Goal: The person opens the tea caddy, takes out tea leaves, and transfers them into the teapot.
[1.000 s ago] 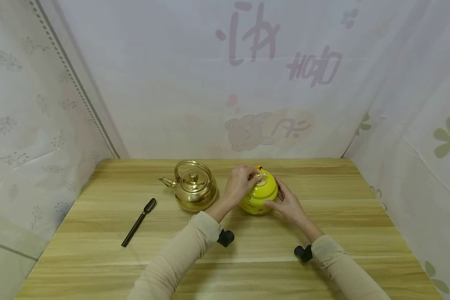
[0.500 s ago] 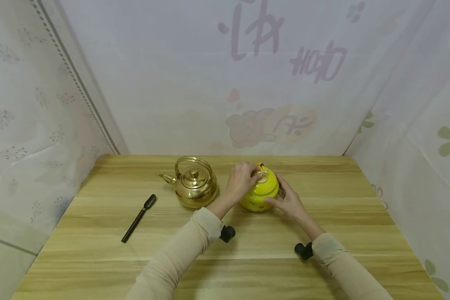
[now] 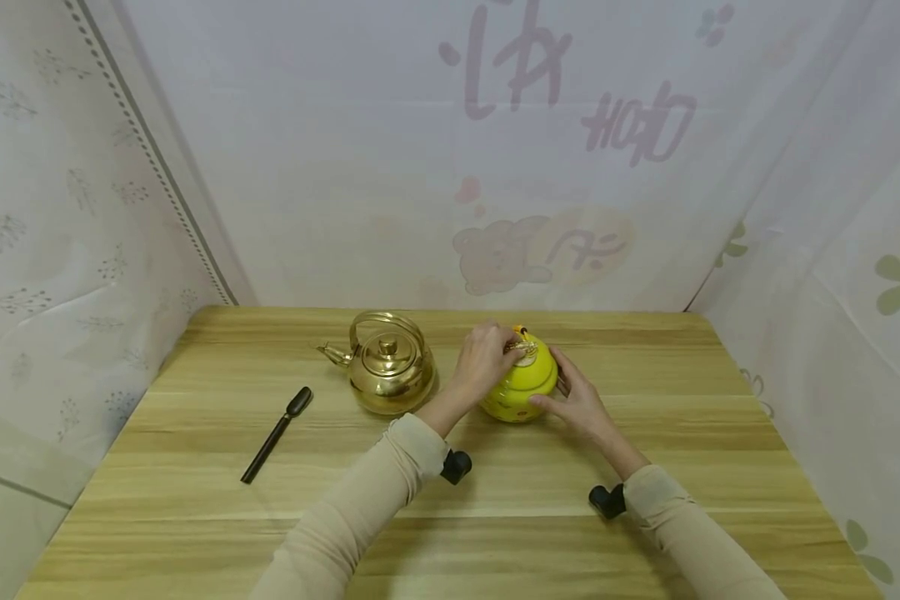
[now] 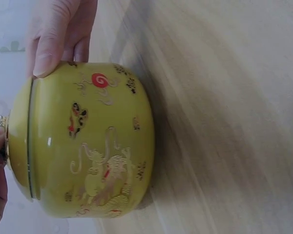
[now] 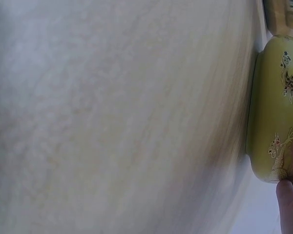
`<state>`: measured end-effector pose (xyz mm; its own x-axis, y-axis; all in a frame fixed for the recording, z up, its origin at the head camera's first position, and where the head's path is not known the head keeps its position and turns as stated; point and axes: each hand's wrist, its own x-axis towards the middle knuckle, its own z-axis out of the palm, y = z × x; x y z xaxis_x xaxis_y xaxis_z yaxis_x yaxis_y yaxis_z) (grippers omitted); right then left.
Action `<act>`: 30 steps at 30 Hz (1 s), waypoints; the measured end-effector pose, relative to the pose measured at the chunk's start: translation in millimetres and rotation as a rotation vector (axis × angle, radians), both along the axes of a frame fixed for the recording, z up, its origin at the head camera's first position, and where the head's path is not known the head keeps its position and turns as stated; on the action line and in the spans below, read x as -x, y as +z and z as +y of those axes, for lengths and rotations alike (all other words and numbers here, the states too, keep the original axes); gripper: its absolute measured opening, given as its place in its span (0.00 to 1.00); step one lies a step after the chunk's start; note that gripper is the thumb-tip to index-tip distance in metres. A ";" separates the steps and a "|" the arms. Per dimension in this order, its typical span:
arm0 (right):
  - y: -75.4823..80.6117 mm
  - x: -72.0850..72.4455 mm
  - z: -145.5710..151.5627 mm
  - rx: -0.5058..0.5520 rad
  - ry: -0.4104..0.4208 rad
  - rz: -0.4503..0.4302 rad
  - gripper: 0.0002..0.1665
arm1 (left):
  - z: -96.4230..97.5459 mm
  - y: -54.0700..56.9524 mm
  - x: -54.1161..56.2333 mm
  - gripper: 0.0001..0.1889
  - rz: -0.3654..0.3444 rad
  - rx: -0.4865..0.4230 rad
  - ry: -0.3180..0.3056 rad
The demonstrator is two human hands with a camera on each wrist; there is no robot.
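Observation:
A glossy yellow lidded jar (image 4: 93,141) with a gold dragon and red and black motifs stands on the wooden table. Its domed yellow lid (image 4: 20,141) sits on top, a thin dark seam showing between lid and body. From the left, my left hand (image 3: 483,362) pinches the lid's ornate gold knob (image 3: 523,348) between thumb and fingers. My right hand (image 3: 579,407) grips the jar's right side, thumb in front and fingers round the back. In the right wrist view, the right thumb (image 5: 288,200) rests against the jar's wall; the rest of that hand is mostly out of frame.
Left of the jar stands a shiny brass kettle (image 3: 390,387), its spout pointing left and its arched handle raised. A dark, slender scoop (image 3: 277,435) lies at the left of the wooden table (image 3: 525,550). Printed curtains (image 3: 345,183) enclose the back and sides.
The head view has tilted slightly, so the scene sits a little higher. Both hands keep their places on the jar and its lid knob.

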<state>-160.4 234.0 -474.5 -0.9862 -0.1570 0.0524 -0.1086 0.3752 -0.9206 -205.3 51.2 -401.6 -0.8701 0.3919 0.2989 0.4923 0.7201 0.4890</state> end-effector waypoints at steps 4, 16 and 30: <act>-3.0 1.5 2.9 -0.015 -0.007 0.014 0.54 | 0.1 -4.5 1.1 0.09 0.015 -0.050 -0.010; -9.1 9.0 2.4 -0.028 0.012 -0.004 0.54 | -4.5 -25.8 6.8 0.10 0.077 -0.196 -0.018; 9.2 -6.2 21.7 -0.118 -0.031 0.076 0.52 | -42.9 -18.1 -2.2 0.17 -0.056 -0.474 -0.116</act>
